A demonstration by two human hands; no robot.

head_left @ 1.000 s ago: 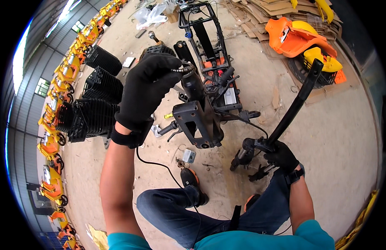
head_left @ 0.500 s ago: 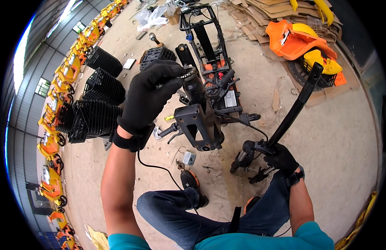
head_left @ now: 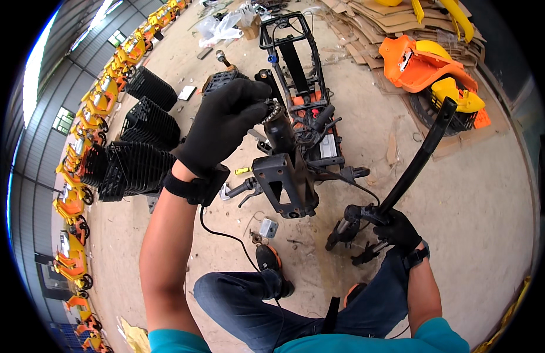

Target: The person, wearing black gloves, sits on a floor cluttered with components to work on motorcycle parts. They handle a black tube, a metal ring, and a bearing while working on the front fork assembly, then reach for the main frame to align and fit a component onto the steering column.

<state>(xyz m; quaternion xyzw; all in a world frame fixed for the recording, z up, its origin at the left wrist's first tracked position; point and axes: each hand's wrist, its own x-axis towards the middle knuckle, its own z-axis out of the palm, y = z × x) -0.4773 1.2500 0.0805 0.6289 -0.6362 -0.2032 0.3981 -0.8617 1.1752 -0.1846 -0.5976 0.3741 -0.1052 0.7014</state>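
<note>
At the raised left hand: a ring of bearing balls (head_left: 272, 110), pinched at the fingertips just above the top of the black tube (head_left: 280, 130)
Left hand (head_left: 222, 126): black glove, fingers curled together around the ring, wrist strap on, forearm bare
Right hand (head_left: 396, 228): black glove, closed in a fist around the lower end of the black handlebar stem (head_left: 415, 162), low and well apart from the left hand
Handlebar stem: slants up and away from the right hand; grip and brake lever (head_left: 343, 229) stick out just left of that hand
Black tube: stands upright on the dark frame (head_left: 296, 117), just right of the left hand's fingers, touching or nearly touching the ring, cannot tell which
Frame: stretches away from the left hand along the concrete floor (head_left: 472, 194); orange parts and wiring inside it
Bracket (head_left: 284, 185): dark, below the left hand, at the near end of the frame
Cable (head_left: 225, 235): black, runs from under the left wrist down toward the knees
Left of the left hand: stacks of black baskets (head_left: 131, 167)
Far left: row of orange-yellow machines (head_left: 72, 206)
Beyond the right hand: orange and yellow shells (head_left: 425, 65) on flattened cardboard (head_left: 366, 23)
Between the hands, low: small grey box (head_left: 269, 227) on the floor
Legs: blue jeans, dark shoe with orange trim (head_left: 269, 265)
</note>
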